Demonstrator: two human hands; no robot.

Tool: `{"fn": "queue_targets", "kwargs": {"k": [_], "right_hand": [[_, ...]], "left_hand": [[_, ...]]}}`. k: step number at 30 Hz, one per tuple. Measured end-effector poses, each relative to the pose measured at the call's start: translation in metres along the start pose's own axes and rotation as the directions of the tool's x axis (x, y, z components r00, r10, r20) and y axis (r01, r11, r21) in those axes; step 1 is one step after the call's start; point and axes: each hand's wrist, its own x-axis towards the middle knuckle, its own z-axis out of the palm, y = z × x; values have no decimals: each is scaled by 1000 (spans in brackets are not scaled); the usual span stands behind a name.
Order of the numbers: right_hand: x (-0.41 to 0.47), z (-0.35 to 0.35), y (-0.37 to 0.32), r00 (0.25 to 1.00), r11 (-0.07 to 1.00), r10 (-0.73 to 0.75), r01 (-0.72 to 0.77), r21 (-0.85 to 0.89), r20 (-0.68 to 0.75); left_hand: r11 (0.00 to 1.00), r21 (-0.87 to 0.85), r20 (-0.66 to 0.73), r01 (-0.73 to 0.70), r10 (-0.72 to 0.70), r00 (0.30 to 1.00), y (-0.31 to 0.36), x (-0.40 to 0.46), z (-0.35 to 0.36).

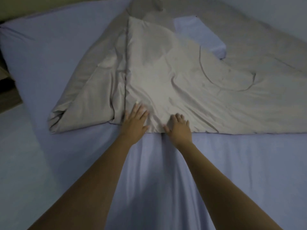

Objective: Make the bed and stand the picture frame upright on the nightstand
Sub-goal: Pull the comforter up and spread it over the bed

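Observation:
A grey-beige duvet lies crumpled and partly folded across the far half of the bed, over a pale blue fitted sheet. My left hand rests flat on the duvet's near edge, fingers spread. My right hand lies palm down on the same edge just to the right, fingers slightly curled on the fabric. A pale blue pillow lies on the duvet at the back right, partly covered by it. No picture frame or nightstand top can be made out.
The bed's left edge runs along the left side, with a dark wooden piece of furniture beside it. A wall rises behind the bed at the top right. The near half of the sheet shows a few long creases.

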Motion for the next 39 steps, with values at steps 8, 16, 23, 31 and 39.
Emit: {"fn": "queue_targets", "kwargs": {"k": [8,16,23,31,39], "right_hand": [[57,85,5,985,1000,4,-6,-12,-174],[5,42,7,999,994,-26,21,109,40],[-136,15,38,981,991,-98,82,102,167],[-291,-22,89,907,973,-228,224,52,354],[-430,-39,125,867,946,-311,322,39,390]], "left_hand": [[978,-208,14,-7,10,1000,-8,49,77],[990,-119,144,78,-61,988,30,-7,33],[997,-29,185,75,-68,980,104,-148,3],[975,-62,197,214,-198,960,213,-308,-42],[922,-108,247,373,-338,908,307,-442,-86]]}}
